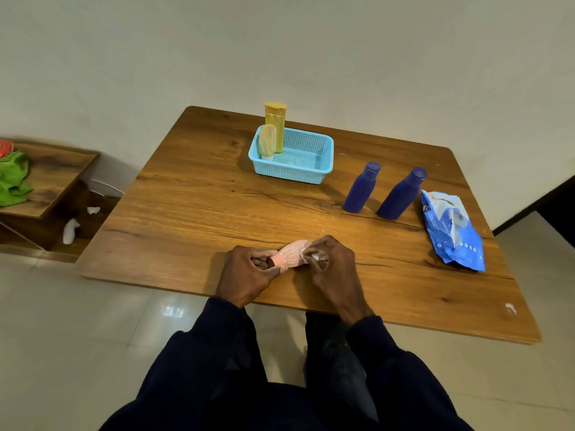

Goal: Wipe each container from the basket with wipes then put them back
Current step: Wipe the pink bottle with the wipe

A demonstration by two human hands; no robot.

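Near the table's front edge, my left hand (249, 272) grips the cap end of a small pink tube (292, 253). My right hand (333, 265) pinches a crumpled white wipe (317, 256) against the tube's other end. A light blue mesh basket (320, 154) stands at the back of the wooden table (193, 206). Inside it, at the left, are a tall yellow bottle (275, 122) and a pale yellow tube (267, 141). Two dark blue bottles (362, 188) (401, 194) stand upright on the table to the right of the basket.
A blue wipes packet (451, 231) lies on the table at the right. A low wooden shelf (53, 181) with green cloth (14, 178) stands on the floor to the left, with white scraps (71, 230) beneath it. A wall runs behind the table.
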